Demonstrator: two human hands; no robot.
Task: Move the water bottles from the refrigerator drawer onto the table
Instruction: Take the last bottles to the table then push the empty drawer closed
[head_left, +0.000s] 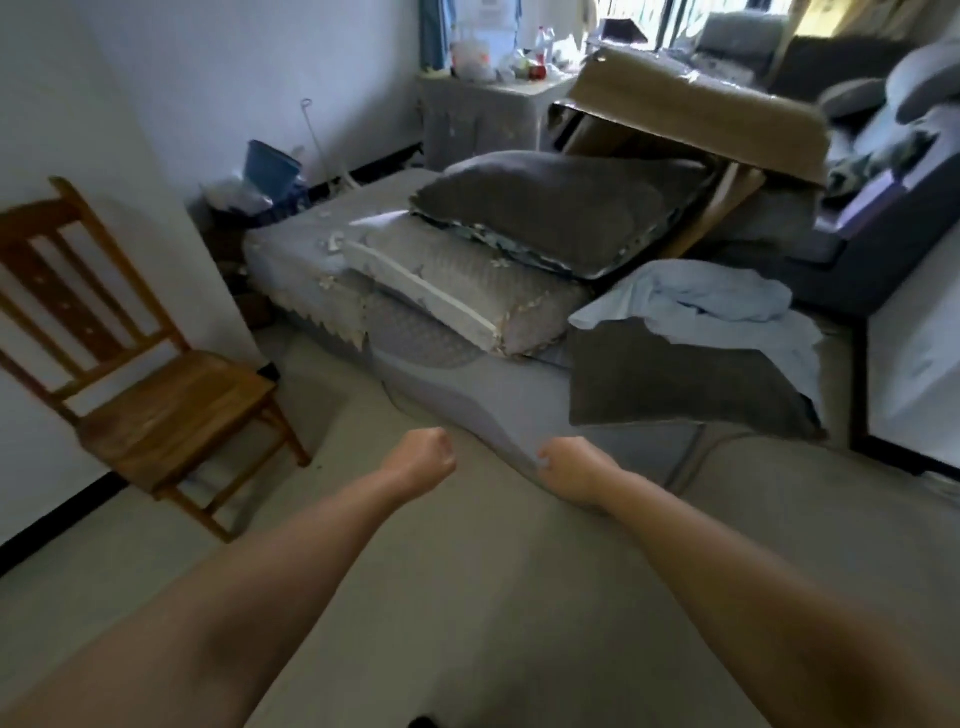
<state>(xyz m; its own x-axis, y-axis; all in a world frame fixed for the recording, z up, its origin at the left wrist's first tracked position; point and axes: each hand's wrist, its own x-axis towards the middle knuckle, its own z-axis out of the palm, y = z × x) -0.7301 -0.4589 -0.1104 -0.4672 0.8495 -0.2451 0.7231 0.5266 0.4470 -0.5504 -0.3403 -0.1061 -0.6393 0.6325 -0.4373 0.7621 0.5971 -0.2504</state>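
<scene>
Both my forearms reach forward over the floor. My left hand (423, 460) is curled into a fist and holds nothing. My right hand (563, 470) bends down at the wrist, so its fingers are hidden; nothing shows in it. No refrigerator drawer is in view. A covered cabinet (478, 119) stands far back against the wall, with a clear bottle (543, 39) and other clutter on its top.
A wooden chair (140, 374) stands at the left wall. A low mattress (467, 395) ahead is piled with cushions, a grey pillow (561, 213), a blue cloth (717, 301) and cardboard (691, 119). A blue bucket (270, 166) sits in the corner. Bare floor lies below my arms.
</scene>
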